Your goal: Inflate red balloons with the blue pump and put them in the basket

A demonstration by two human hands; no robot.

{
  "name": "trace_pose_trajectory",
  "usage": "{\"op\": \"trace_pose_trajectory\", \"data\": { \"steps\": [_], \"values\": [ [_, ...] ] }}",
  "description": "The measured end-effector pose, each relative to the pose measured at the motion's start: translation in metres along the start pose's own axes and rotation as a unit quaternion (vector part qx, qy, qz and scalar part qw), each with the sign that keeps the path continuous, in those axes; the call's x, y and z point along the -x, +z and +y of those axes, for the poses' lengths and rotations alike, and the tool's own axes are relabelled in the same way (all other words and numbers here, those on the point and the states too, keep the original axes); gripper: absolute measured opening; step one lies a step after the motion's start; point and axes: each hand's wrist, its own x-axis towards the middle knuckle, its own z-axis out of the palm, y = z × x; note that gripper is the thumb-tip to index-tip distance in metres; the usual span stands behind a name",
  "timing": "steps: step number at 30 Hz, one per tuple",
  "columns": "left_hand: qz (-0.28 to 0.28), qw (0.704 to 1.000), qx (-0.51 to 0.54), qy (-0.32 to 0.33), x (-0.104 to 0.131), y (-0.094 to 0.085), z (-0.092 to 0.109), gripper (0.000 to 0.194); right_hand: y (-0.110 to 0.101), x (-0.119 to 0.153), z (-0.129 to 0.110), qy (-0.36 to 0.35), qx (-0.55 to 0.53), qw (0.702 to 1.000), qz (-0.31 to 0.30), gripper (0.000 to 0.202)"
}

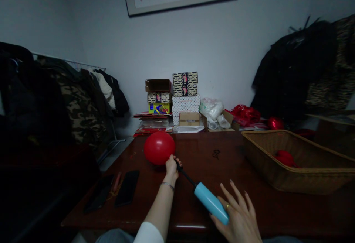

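Observation:
A round, inflated red balloon (159, 148) is just beyond my left hand (172, 167). That hand is closed around the black end of a balloon pump, right beside the balloon's near side. The balloon's neck is hidden by my fingers. From there a thin black rod slopes down to the pump's light blue barrel (211, 202). My right hand (235, 213) is at the barrel's lower end, fingers spread and stretched out, the thumb under the end. Whether the palm touches the barrel I cannot tell.
A wicker basket (288, 180) with red balloons (285, 158) stands at the right on the brown table (199, 147). Two dark phones (127, 187) lie left, near a reddish stick (117, 182). A small dark coil (216, 153) lies mid-table. Stacked boxes (185, 104) line the back.

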Motion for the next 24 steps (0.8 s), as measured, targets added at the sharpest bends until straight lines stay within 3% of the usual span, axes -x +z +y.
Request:
{"op": "trace_pose_trajectory", "data": {
  "steps": [9,19,24],
  "values": [
    [0.012,1.000,-0.007,-0.008,0.006,0.002,-0.001,0.015,-0.010,-0.007,-0.007,0.004,-0.004,1.000,-0.010,0.034],
    [0.008,1.000,-0.008,-0.026,0.031,0.008,-0.024,0.013,-0.001,-0.036,-0.034,0.044,-0.033,0.998,-0.037,0.031],
    [0.008,0.999,-0.011,-0.030,0.034,0.009,-0.025,0.015,0.004,-0.044,-0.041,0.075,-0.058,0.995,-0.038,0.030]
  ]
}}
